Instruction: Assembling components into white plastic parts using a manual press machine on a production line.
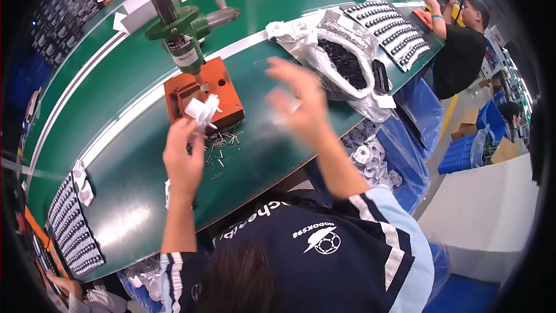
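This is a factory assembly line. A long green surface runs past several seated workers, with a green press standing over an orange fixture. Trays of small dark parts lie along the line, a clear bag of black parts sits open, and blue bins of white plastic parts stand beside it.

Bench: my green work table, white stripe along it.
Centre: orange fixture block, loose metal pins beside it.
Right: plastic bag of black parts, tray of parts.
Left: another tray.
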`<state>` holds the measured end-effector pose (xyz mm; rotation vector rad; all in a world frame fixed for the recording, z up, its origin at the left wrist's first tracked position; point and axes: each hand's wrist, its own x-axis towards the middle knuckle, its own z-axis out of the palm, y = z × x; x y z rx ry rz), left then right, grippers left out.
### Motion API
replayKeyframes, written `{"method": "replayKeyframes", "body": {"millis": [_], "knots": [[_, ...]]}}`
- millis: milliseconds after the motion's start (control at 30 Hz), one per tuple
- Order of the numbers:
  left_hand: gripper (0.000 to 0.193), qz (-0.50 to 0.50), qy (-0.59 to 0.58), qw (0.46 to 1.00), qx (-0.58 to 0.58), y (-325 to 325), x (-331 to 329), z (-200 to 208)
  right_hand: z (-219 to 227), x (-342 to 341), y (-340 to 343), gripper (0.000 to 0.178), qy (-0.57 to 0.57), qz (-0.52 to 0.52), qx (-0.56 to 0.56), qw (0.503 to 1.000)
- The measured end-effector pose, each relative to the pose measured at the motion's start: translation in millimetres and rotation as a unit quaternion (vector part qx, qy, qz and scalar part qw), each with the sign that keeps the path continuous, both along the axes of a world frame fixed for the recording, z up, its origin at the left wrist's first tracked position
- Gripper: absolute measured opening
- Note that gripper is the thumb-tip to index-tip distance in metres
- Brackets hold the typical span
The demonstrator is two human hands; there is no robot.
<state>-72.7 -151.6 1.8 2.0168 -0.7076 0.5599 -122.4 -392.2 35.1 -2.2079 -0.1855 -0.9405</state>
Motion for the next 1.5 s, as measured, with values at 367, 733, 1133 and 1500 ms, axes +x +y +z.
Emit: {"method": "replayKeyframes", "body": {"millis": [367, 733, 1133, 1500], "knots": [[0.013, 0.043, -0.168, 0.941, 0.289, -7, 80, -10, -55, 9, -183, 0.015, 0.298, -0.253, -0.11, 0.914], [0.027, -0.051, -0.105, 0.955, 0.273, 6, 79, -13, -45, 23, -175, 0.017, 0.367, -0.306, -0.196, 0.856], [0.056, -0.037, -0.098, 0.956, 0.275, 10, 75, -20, -34, 84, -8, 0.013, 0.107, 0.091, 0.139, 0.98], [0.054, -0.024, -0.097, 0.965, 0.242, 9, 73, -23, -52, 122, 54, 0.012, 0.032, 0.145, -0.086, 0.985]]}}
